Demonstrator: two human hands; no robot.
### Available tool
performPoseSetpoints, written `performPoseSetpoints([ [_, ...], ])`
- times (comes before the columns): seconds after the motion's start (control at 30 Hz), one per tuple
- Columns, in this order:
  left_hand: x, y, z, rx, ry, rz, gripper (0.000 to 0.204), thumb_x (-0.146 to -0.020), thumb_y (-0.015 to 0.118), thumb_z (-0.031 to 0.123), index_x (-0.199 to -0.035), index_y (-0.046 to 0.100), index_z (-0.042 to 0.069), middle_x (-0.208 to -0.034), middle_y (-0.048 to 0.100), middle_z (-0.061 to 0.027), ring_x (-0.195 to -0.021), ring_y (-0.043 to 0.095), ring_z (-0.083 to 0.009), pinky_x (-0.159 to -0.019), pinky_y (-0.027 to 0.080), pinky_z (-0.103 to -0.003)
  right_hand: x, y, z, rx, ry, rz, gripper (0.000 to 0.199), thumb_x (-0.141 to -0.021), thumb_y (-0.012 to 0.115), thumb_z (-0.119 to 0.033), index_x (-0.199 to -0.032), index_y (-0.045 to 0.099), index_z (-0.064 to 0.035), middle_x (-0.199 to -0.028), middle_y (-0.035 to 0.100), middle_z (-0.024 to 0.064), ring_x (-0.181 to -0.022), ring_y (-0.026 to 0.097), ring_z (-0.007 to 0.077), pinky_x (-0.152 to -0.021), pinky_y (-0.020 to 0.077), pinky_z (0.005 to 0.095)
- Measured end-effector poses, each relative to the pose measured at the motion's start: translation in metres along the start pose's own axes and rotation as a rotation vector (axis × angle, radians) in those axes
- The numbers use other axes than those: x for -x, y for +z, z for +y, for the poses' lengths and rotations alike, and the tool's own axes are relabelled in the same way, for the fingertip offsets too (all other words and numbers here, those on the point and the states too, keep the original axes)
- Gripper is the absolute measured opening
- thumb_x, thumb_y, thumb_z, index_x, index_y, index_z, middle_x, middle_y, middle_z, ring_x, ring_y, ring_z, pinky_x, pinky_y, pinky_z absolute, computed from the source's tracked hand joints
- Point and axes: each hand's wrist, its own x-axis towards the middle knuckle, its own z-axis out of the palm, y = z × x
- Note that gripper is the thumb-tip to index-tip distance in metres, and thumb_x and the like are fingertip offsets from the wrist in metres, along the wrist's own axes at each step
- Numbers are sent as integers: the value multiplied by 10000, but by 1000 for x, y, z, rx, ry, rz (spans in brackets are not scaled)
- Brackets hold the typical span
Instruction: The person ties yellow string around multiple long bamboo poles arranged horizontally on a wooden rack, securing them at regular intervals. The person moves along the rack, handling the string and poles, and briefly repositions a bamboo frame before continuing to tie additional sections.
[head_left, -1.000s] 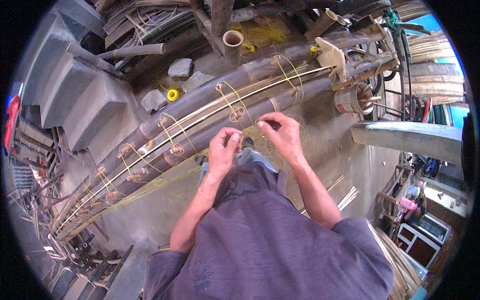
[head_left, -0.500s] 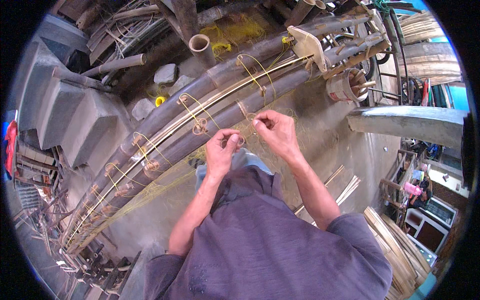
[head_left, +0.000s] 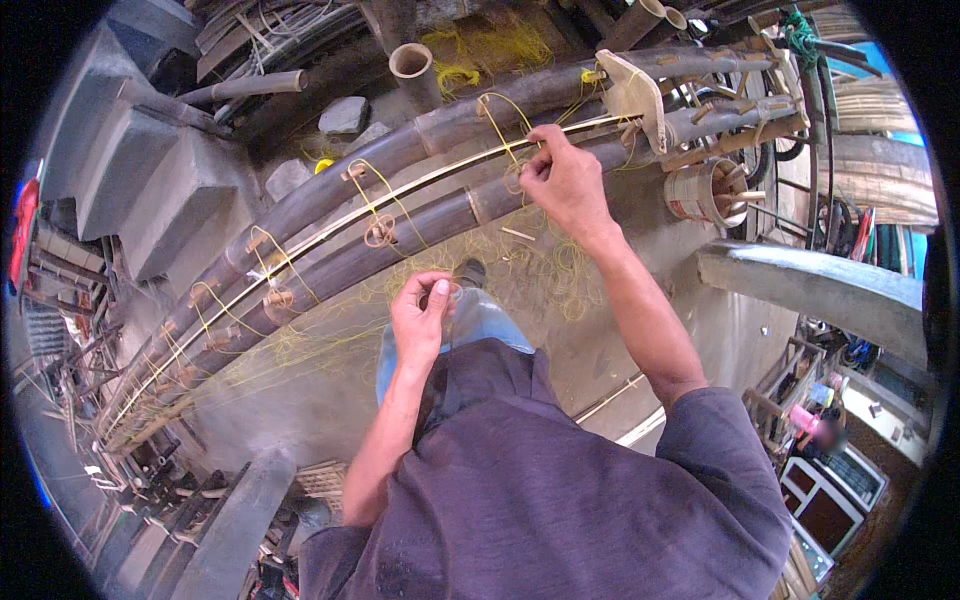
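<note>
Two long dark bamboo poles (head_left: 440,222) run side by side in a curve, with a pale thin strip (head_left: 440,178) stretched between them. Yellow cords (head_left: 385,190) loop across from wooden pegs on the poles. At one cord near the right end, my right hand (head_left: 568,190) is closed, its fingertips pinching what looks like a small brown ring against the cord. Lower down, in front of my body, my left hand (head_left: 420,315) is closed with a thin brown loop at its fingertips. Another brown coiled ring (head_left: 380,231) hangs on a cord farther left.
A pale board (head_left: 635,100) joins the poles toward the right. A bucket of bamboo pieces (head_left: 695,192) stands beyond it. Tangled yellow cord (head_left: 560,275) lies on the floor near my foot. Concrete steps (head_left: 190,190) rise at the left; a concrete beam (head_left: 810,285) is at the right.
My right hand has moved up and right, from in front of the poles to the cord between them. My left hand has dropped slightly and to the left. The view has shifted.
</note>
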Motion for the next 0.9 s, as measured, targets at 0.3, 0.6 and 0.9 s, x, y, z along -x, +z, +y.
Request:
performPoseSetpoints([
  [0.3,37,-36,-10,206,73,76,216,-959,568,228,-1029,614,29,-885,658,-58,-739,602,-98,-659,515,-246,3,1,10,91,-81,99,237,-762,642,-120,-984,673,-41,-885,683,158,-826,674,278,-734,520,346],
  [0.6,96,-63,-57,385,44,2,261,-997,469,262,-1072,599,49,-928,635,-15,-811,600,-85,-708,506,-239,210,75,-122,-164,38,-342,264,-771,726,-178,-982,680,-26,-929,675,161,-833,670,271,-739,526,350],
  [0.9,148,-53,-99,504,-97,-70,276,-1015,414,277,-1135,512,49,-1007,634,-65,-891,634,-132,-763,545,-288,272,70,-117,61,7,-355,172,-761,714,-138,-915,708,-63,-903,677,119,-804,667,283,-705,526,370],
])
